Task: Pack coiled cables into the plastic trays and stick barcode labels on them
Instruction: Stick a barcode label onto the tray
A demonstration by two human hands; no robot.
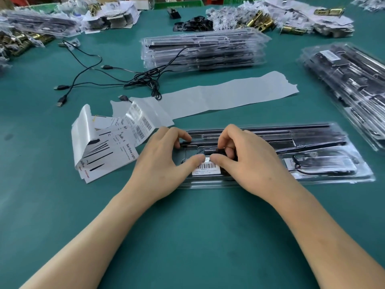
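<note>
A clear plastic tray [325,142] lies in front of me on the green table, with black bars and a coiled cable [306,163] inside. A white barcode label [206,170] sits on the tray's near left part. My left hand [164,161] and my right hand [248,159] rest on the tray, both thumbs touching the label's top edge, fingers curled over the tray behind it. A strip of barcode labels [141,124] on backing paper lies to the left.
Loose black USB cables [87,80] sprawl at the left. Stacks of packed trays stand at the back centre [204,51] and at the right [350,84]. A long white backing strip [218,97] crosses the middle. Brass parts and papers line the far edge.
</note>
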